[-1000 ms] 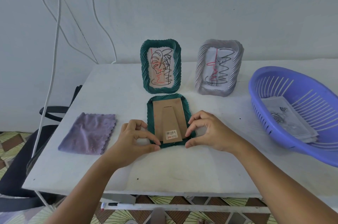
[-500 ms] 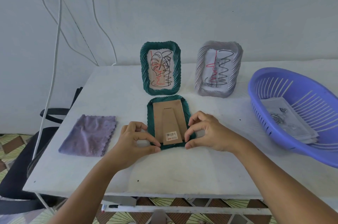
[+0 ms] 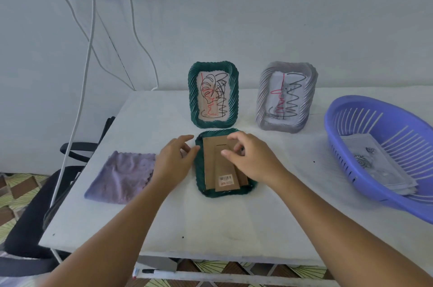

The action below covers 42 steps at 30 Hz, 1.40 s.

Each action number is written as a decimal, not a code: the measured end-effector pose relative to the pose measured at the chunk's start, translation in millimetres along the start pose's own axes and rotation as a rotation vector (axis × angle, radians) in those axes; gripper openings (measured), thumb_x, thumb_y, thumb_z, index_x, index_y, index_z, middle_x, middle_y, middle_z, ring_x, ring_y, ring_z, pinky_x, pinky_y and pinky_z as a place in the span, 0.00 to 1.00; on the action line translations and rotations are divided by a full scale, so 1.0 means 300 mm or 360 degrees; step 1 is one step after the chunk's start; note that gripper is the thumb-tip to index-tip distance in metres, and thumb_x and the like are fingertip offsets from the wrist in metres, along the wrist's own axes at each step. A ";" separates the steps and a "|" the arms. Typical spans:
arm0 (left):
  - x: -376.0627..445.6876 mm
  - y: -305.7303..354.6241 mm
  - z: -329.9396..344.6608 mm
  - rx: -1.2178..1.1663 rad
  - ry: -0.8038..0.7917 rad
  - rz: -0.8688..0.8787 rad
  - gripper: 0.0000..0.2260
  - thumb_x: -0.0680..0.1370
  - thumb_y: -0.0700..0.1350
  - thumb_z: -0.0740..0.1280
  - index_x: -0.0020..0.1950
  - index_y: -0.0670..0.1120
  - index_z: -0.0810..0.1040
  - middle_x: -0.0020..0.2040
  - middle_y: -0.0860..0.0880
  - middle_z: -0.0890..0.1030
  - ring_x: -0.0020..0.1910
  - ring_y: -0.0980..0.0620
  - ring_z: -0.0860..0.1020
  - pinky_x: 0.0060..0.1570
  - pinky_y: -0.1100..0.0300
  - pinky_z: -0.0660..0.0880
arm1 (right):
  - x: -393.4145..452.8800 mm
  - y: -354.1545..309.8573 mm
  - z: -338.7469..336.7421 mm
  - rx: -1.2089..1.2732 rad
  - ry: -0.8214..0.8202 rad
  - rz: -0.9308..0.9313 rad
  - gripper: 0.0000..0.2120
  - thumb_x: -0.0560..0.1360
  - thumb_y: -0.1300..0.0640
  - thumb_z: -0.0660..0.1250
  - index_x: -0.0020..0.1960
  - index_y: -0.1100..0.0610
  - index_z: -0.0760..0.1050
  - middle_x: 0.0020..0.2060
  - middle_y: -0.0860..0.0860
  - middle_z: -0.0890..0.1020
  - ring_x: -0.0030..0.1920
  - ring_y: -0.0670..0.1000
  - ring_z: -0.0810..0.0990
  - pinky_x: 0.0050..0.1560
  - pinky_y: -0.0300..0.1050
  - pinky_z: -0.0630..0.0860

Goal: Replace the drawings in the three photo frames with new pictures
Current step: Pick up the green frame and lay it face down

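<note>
Left hand: our left hand (image 3: 174,161) rests at the left rim of the frame (image 3: 212,190), fingers loosely spread, gripping nothing.
Right hand: our right hand (image 3: 250,158) lies over the backing (image 3: 214,165), fingers curled and parted; we cannot tell whether a fingertip has caught an edge or a tab.
Frame: it lies face down at the bench's middle, green ribbed rim around a brown card back with a fold-out stand and a barcode sticker.
Handling: we judge it light and stiff; the card would bend if pried hard, and any glass under it would be fragile. Best hold: steady the rim, lift the backing at its edge.
Others: a green frame (image 3: 213,97) and a grey frame (image 3: 287,97) stand upright behind, drawings inside.
Pictures: sheets (image 3: 375,165) lie in the basket (image 3: 337,123), right.
Bench: the bench (image 3: 210,223) is white, smooth, flat; a cloth (image 3: 119,176) lies left.
Room: pale wall with cables (image 3: 86,52); a dark chair at left.
</note>
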State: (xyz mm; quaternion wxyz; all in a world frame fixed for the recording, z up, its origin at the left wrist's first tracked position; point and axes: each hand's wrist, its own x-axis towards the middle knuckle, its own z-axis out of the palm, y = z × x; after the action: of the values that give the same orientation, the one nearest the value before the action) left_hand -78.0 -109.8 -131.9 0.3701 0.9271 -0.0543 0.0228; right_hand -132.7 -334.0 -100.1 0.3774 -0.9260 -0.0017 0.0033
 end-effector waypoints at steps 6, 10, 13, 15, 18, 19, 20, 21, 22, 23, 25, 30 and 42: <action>-0.013 -0.033 0.023 0.0044 0.0098 0.0094 0.16 0.81 0.55 0.67 0.67 0.55 0.81 0.48 0.58 0.79 0.40 0.61 0.75 0.38 0.66 0.68 | 0.033 -0.071 0.057 -0.0741 0.0124 -0.0032 0.29 0.76 0.29 0.58 0.68 0.47 0.69 0.57 0.45 0.81 0.58 0.53 0.79 0.57 0.56 0.68; -0.010 -0.036 0.027 0.0025 0.0124 0.0096 0.15 0.81 0.55 0.67 0.66 0.55 0.82 0.47 0.58 0.79 0.40 0.62 0.75 0.38 0.69 0.66 | 0.043 -0.084 0.090 -0.0887 0.0065 0.0007 0.30 0.74 0.27 0.59 0.64 0.49 0.69 0.57 0.47 0.81 0.56 0.54 0.81 0.54 0.57 0.67; -0.011 -0.036 0.028 0.0028 0.0131 0.0111 0.15 0.81 0.55 0.67 0.66 0.55 0.82 0.46 0.58 0.79 0.41 0.62 0.75 0.38 0.69 0.66 | 0.044 -0.095 0.095 -0.0919 0.0070 0.0034 0.26 0.75 0.31 0.59 0.61 0.50 0.69 0.53 0.48 0.81 0.51 0.54 0.81 0.52 0.56 0.69; -0.011 -0.038 0.027 0.0023 0.0136 0.0115 0.15 0.81 0.55 0.67 0.67 0.54 0.82 0.46 0.58 0.79 0.41 0.62 0.75 0.38 0.69 0.67 | 0.046 -0.102 0.095 -0.0894 0.0087 0.0049 0.23 0.75 0.33 0.60 0.58 0.50 0.68 0.50 0.48 0.81 0.48 0.54 0.80 0.51 0.54 0.71; -0.012 -0.039 0.030 0.0027 0.0139 0.0123 0.15 0.81 0.54 0.67 0.67 0.54 0.82 0.46 0.58 0.79 0.41 0.61 0.75 0.38 0.68 0.68 | 0.045 -0.110 0.092 -0.0826 0.0100 0.0068 0.23 0.74 0.33 0.63 0.56 0.50 0.66 0.49 0.48 0.81 0.47 0.54 0.80 0.49 0.53 0.74; -0.012 -0.039 0.029 0.0021 0.0142 0.0124 0.15 0.81 0.54 0.67 0.67 0.54 0.82 0.46 0.58 0.79 0.41 0.61 0.75 0.38 0.67 0.68 | 0.044 -0.111 0.089 -0.0794 0.0106 0.0076 0.23 0.74 0.34 0.63 0.57 0.50 0.66 0.49 0.48 0.81 0.47 0.55 0.80 0.49 0.53 0.75; -0.012 -0.040 0.028 0.0019 0.0143 0.0124 0.16 0.81 0.54 0.67 0.67 0.54 0.81 0.46 0.58 0.79 0.41 0.60 0.75 0.38 0.67 0.68 | 0.043 -0.111 0.088 -0.0762 0.0111 0.0085 0.24 0.73 0.34 0.63 0.58 0.51 0.66 0.49 0.48 0.81 0.48 0.55 0.80 0.49 0.53 0.76; -0.011 -0.040 0.029 0.0024 0.0141 0.0123 0.16 0.81 0.55 0.67 0.67 0.54 0.81 0.46 0.58 0.79 0.41 0.60 0.75 0.37 0.67 0.68 | 0.041 -0.111 0.086 -0.0738 0.0118 0.0092 0.25 0.73 0.34 0.63 0.59 0.51 0.66 0.50 0.48 0.80 0.48 0.55 0.80 0.49 0.53 0.76; -0.010 -0.040 0.029 0.0032 0.0139 0.0122 0.16 0.81 0.55 0.67 0.67 0.54 0.81 0.46 0.58 0.79 0.41 0.60 0.75 0.37 0.67 0.68 | 0.040 -0.111 0.086 -0.0726 0.0123 0.0098 0.25 0.73 0.34 0.64 0.60 0.51 0.66 0.50 0.48 0.80 0.48 0.55 0.80 0.49 0.53 0.76; -0.009 -0.040 0.030 0.0038 0.0138 0.0121 0.16 0.81 0.55 0.67 0.67 0.54 0.81 0.46 0.58 0.79 0.40 0.60 0.75 0.36 0.67 0.68 | 0.039 -0.112 0.087 -0.0725 0.0128 0.0100 0.26 0.73 0.34 0.64 0.60 0.51 0.66 0.50 0.48 0.80 0.48 0.55 0.80 0.49 0.53 0.76; -0.010 -0.039 0.028 0.0041 0.0131 0.0116 0.16 0.81 0.55 0.67 0.67 0.54 0.81 0.46 0.58 0.79 0.40 0.60 0.75 0.36 0.67 0.67 | 0.037 -0.114 0.087 -0.0729 0.0135 0.0101 0.25 0.73 0.34 0.64 0.58 0.52 0.65 0.49 0.49 0.80 0.46 0.55 0.79 0.47 0.52 0.76; -0.013 -0.033 0.020 0.0039 0.0103 0.0102 0.16 0.81 0.55 0.67 0.67 0.55 0.81 0.47 0.58 0.80 0.41 0.59 0.76 0.37 0.66 0.69 | 0.031 -0.125 0.070 -0.0672 0.0154 0.0123 0.24 0.74 0.36 0.65 0.58 0.52 0.64 0.48 0.49 0.80 0.44 0.55 0.79 0.42 0.48 0.75; -0.022 -0.005 0.006 -0.0089 0.0105 0.0037 0.17 0.81 0.57 0.66 0.69 0.57 0.77 0.47 0.58 0.79 0.41 0.58 0.76 0.40 0.63 0.72 | 0.017 -0.139 0.047 -0.0627 0.0210 0.0122 0.25 0.74 0.36 0.65 0.60 0.52 0.63 0.51 0.50 0.80 0.46 0.53 0.81 0.42 0.48 0.78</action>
State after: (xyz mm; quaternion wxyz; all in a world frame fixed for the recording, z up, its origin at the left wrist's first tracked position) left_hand -84.3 -109.4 -134.9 0.3973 0.9144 -0.0535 0.0562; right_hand -127.8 -294.1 -81.1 0.1880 -0.9795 0.0577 -0.0433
